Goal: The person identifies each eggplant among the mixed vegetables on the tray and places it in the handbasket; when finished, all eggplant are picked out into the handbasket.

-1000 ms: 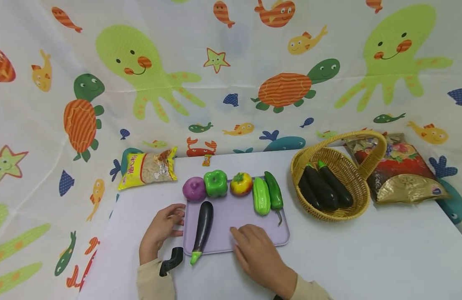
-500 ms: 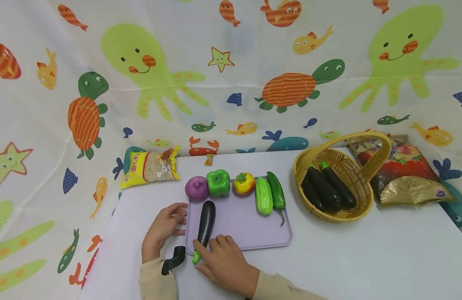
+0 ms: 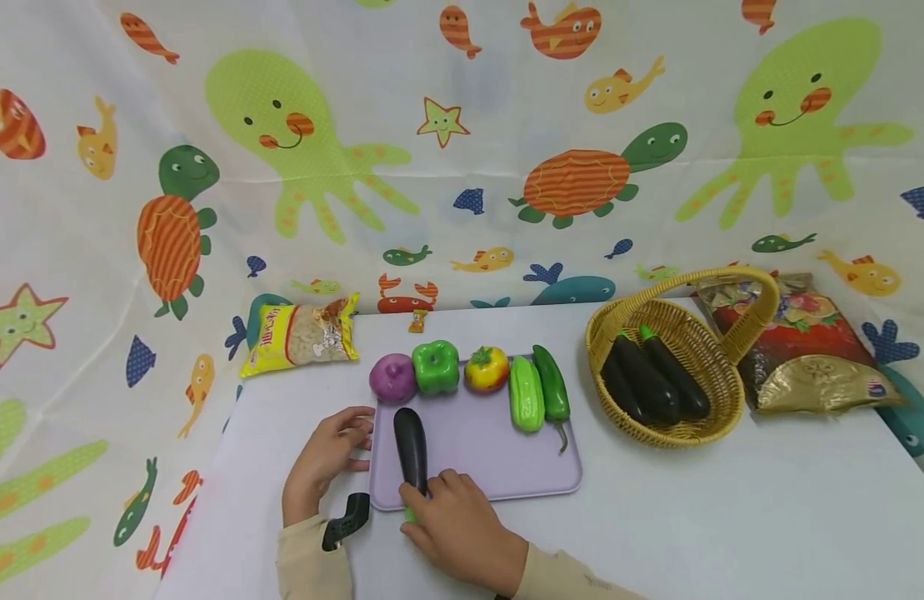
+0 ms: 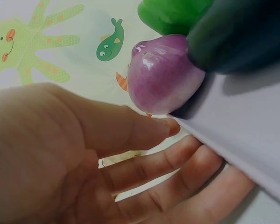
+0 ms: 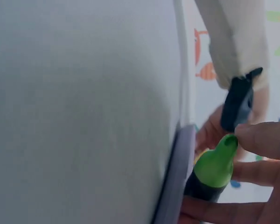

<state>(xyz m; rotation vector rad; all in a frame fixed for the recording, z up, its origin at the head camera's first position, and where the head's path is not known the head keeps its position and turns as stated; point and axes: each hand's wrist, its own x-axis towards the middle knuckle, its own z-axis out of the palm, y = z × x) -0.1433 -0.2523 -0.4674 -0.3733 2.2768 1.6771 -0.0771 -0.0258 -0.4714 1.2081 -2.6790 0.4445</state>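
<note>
A dark eggplant (image 3: 411,446) lies lengthwise over the left part of a lilac tray (image 3: 476,458), its green stem end passing the front rim. My right hand (image 3: 462,525) grips it near that end; in the right wrist view the thumb meets the tip of the green cap (image 5: 212,168) while fingers lie along the dark body. Beside the tray's left rim, my left hand (image 3: 327,454) has loosely bent fingers, fingertips right at the rim. Along the tray's back stand a purple onion (image 3: 392,378), a green bell pepper (image 3: 435,367) and a red-yellow fruit (image 3: 486,369).
At the tray's right lie a pale green cucumber-like vegetable (image 3: 526,394) and a green chili pepper (image 3: 551,383). A wicker basket (image 3: 720,367) with several eggplants stands farther right, before a red-gold bag (image 3: 799,333). Back left are a yellow snack bag (image 3: 300,335) and a small orange packet (image 3: 417,321).
My right hand has moved left from over the tray's middle onto the eggplant's stem end. The eggplant has turned, its stem end swinging right. My left hand stays at the rim.
</note>
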